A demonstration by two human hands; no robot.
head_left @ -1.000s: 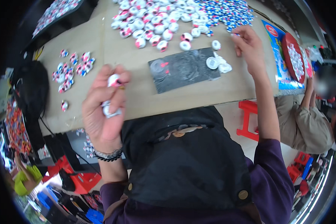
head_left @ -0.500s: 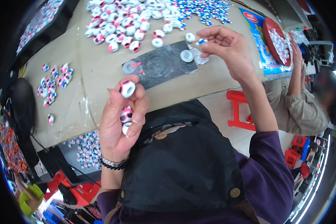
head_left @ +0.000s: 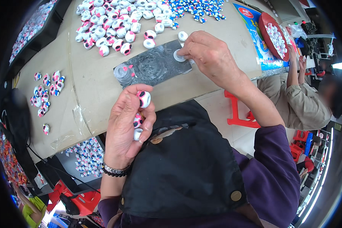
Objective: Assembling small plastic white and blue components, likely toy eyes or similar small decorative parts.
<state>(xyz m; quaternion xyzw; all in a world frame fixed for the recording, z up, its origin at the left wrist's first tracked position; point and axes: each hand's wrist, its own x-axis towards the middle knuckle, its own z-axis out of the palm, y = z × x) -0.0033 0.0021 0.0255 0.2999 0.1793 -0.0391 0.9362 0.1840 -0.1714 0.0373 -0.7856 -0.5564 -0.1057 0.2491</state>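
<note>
My left hand is closed around several small white-and-pink figure heads. The uppermost head, with a dark oval on it, is pinched between thumb and forefinger; a pink-patterned head and a white one sit lower against the fingers. My right hand is closed in a pinch, its fingertips down at a round white disc on the right end of a dark grey slab. The small blue-and-white piece in that pinch is now hidden by the fingers. Pink bits lie at the slab's left end.
Many white-and-pink heads lie at the back, beside a pile of blue-and-white pieces. Assembled figures are grouped at left. A red bowl stands at right near a co-worker. A red stool is below the table.
My right hand has moved down and left with the blue-and-white piece, onto the white disc. My left hand keeps its heads, the top one turned so its dark oval shows more. The view has shifted slightly.
</note>
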